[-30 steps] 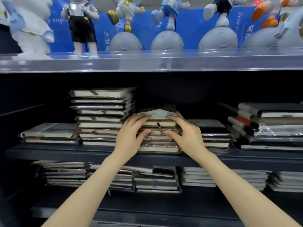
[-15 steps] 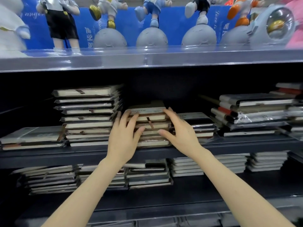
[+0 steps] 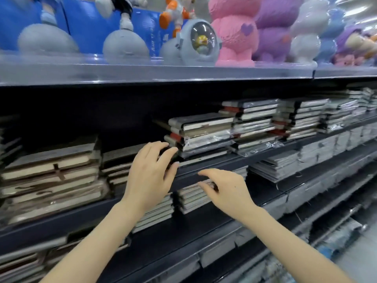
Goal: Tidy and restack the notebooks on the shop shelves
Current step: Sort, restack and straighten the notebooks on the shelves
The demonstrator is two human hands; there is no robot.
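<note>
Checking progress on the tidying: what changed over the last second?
Both hands came off the strapped stack and moved right; the left hand is at the plastic-wrapped stack, the right hand lower, open, holding nothing. The stacks themselves look unmoved.

Dark blue metal shelf board (image 3: 61,223) runs behind both hands. On it: a stack of cream-edged, brown-strapped notebooks (image 3: 51,176) left of the left hand (image 3: 151,174), and a stack of black-covered, plastic-wrapped notebooks (image 3: 204,135) just beyond its fingertips. Lower dark shelf board (image 3: 183,231), under the right hand (image 3: 226,190), holds low grey notebook stacks (image 3: 191,197).
</note>
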